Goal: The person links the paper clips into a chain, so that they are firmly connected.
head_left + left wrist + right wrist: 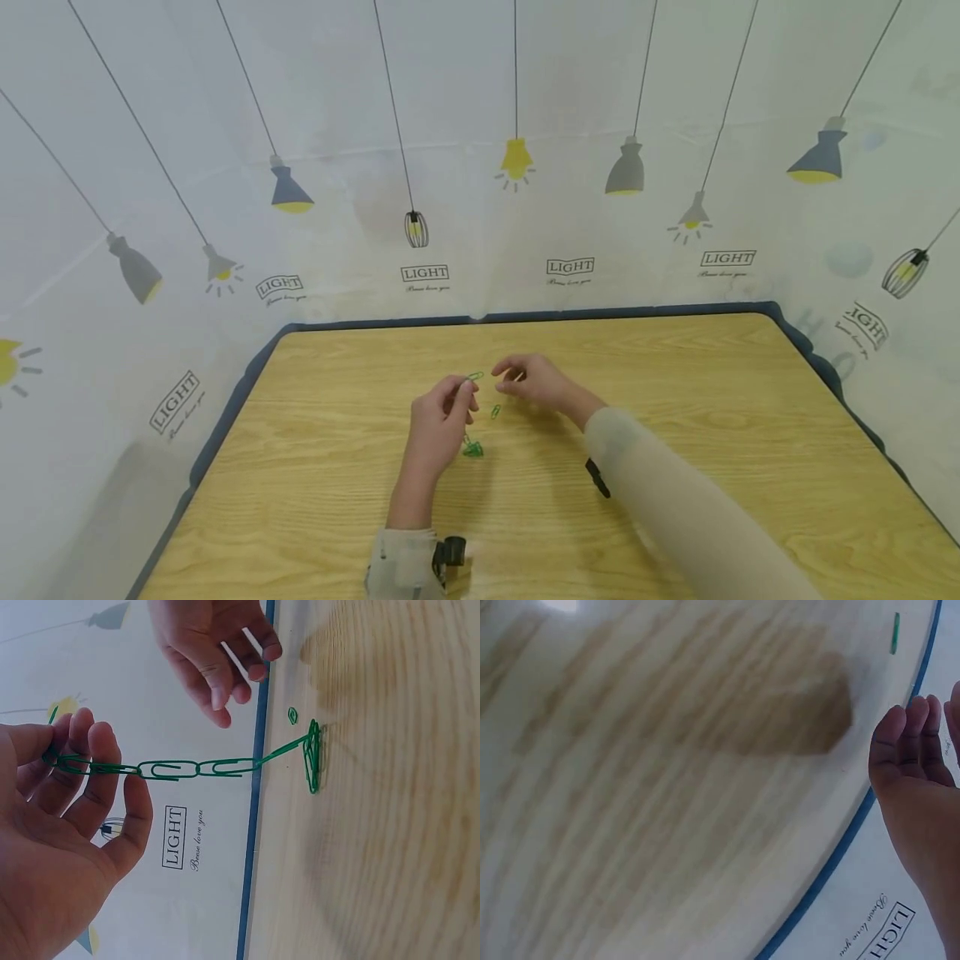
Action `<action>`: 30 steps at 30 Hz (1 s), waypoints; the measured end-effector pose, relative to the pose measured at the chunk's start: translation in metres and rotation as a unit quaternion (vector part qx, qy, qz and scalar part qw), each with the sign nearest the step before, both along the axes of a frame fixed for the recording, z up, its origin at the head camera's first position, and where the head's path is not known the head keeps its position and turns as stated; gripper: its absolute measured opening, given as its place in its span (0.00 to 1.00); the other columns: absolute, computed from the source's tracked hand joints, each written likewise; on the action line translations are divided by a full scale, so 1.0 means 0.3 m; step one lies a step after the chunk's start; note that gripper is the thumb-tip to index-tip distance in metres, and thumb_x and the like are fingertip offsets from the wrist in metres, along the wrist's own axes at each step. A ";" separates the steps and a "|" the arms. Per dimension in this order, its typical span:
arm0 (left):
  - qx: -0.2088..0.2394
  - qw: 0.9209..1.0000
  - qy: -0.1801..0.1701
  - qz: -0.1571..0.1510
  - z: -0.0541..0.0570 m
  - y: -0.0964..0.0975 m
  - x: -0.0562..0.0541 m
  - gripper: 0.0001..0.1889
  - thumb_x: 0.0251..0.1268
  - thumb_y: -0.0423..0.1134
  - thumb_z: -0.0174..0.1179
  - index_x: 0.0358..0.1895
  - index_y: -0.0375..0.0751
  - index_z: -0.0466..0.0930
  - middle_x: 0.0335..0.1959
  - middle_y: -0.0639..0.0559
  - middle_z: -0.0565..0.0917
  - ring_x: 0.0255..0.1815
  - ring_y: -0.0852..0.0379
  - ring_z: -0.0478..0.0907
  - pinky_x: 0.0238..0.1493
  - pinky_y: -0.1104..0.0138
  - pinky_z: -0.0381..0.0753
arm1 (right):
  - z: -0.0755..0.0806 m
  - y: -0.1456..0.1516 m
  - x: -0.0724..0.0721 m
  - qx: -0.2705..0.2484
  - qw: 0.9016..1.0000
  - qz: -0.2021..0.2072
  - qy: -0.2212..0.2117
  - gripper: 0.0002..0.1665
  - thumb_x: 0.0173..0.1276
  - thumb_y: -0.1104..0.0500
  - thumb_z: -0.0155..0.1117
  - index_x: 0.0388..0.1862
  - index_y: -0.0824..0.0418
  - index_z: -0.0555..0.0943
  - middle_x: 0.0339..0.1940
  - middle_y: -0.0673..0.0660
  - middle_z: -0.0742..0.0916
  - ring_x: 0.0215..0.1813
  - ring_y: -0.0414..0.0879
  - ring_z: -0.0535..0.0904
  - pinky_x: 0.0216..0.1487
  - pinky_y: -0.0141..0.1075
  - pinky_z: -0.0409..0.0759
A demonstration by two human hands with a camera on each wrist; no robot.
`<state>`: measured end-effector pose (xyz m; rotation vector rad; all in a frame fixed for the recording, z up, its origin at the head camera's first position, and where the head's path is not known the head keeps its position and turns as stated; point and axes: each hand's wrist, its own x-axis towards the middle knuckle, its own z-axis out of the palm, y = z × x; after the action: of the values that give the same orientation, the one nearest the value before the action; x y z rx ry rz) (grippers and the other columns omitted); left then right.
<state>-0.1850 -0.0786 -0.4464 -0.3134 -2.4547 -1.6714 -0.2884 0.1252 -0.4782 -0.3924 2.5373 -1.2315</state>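
Observation:
My left hand (437, 425) pinches the upper end of a chain of linked green paper clips (169, 770) between thumb and index finger. One clip's tip sticks out past the fingertips toward the right hand. From there the chain hangs down past the other fingers, and its lower links (312, 761) lie bunched on the tabletop. Just right of the left hand, my right hand (542, 382) hovers over the table with loosely bent fingers and nothing in them. Below the gap between both hands, a single green paper clip (496, 412) lies on the wood, apart from the chain.
The wooden table (315, 500) has a dark blue edging along its back and sides. Behind it hangs a pale wall covering (480, 92) printed with lamps and the word LIGHT. Each wrist carries a small black device (450, 551).

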 end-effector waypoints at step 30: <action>0.003 1.000 -0.009 0.004 -0.032 0.012 -0.004 0.13 0.86 0.43 0.53 0.47 0.41 0.86 0.33 0.45 0.86 0.31 0.53 0.81 0.35 0.70 0.81 | -0.074 -0.011 0.034 0.017 0.999 0.039 -0.025 0.02 0.75 0.60 0.72 0.40 0.57 0.87 0.39 0.50 0.88 0.42 0.43 0.78 0.50 0.36 0.78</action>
<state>-0.1863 -0.0751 -0.4559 -0.2898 -2.4589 -1.6859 -0.2783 0.1220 -0.5004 -0.4420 2.4728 -1.1532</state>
